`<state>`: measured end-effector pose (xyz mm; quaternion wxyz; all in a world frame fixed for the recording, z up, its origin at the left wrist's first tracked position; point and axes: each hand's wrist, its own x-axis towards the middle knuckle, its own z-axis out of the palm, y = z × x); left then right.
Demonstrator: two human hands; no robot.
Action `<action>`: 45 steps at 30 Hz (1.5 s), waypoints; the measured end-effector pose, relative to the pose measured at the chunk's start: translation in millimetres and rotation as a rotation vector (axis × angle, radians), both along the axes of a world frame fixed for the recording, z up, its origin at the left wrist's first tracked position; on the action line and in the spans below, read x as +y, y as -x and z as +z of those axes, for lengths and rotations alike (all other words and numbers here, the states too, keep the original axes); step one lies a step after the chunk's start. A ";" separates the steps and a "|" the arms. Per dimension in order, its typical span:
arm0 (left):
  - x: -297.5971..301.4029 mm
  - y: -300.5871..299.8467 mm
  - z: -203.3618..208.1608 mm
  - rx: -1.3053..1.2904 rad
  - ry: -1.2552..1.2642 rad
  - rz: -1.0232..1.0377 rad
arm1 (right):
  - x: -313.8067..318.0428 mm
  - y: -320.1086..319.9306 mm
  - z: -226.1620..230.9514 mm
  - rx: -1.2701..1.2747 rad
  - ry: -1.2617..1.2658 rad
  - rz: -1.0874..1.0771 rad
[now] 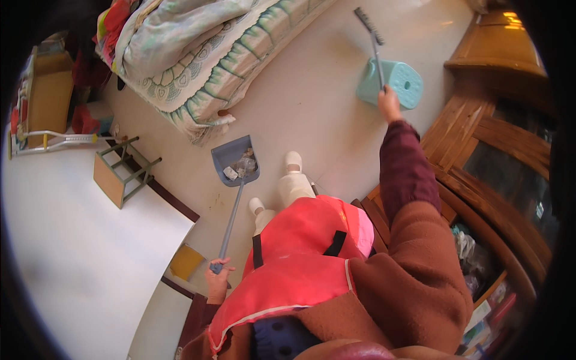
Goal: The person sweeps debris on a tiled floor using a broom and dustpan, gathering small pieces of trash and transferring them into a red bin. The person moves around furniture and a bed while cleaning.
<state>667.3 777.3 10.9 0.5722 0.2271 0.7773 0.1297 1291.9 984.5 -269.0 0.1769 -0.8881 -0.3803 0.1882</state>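
My left hand (217, 282) is closed around the top of a long grey handle. That handle runs up to a grey-blue dustpan (225, 153) on the floor, with crumpled pale litter and clear plastic (245, 166) inside it. My right hand (390, 104), arm stretched forward, grips the stick of a broom (378, 57). The broom's dark bristled head (367, 25) points away at the far right of the bed. Just beyond and beside that hand is a teal plastic stool (405, 82), partly crossed by the stick.
A bed (207, 90) with a patterned, fringed cover fills the far left. Wooden furniture (480, 129) lines the right, near my elbow. At left are a white surface (78, 240), a small stool with a green frame (111, 180) and a metal crutch (66, 140). My feet stand near the dustpan.
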 end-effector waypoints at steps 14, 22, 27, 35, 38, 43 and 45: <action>-32.0 16.5 -2.8 -0.016 0.020 0.064 | 50.2 117.1 -14.6 0.076 0.425 0.384; -68.4 54.4 -14.8 -0.090 -0.009 0.140 | -82.6 225.4 57.4 0.031 0.681 0.664; -85.9 92.7 -39.3 -0.023 0.130 0.002 | -148.9 283.7 98.8 0.109 0.754 0.802; -101.0 127.1 -29.1 -0.105 -0.097 0.155 | -183.4 270.7 182.7 0.138 0.602 0.525; -109.6 129.8 -31.6 -0.077 -0.106 0.129 | -165.1 221.1 153.2 0.037 0.430 0.501; -120.9 128.3 -37.9 -0.043 -0.143 0.169 | -67.6 146.3 52.9 -0.043 0.261 0.368; -112.5 124.4 -33.5 -0.059 -0.128 0.208 | -32.7 119.5 21.0 -0.053 0.245 0.283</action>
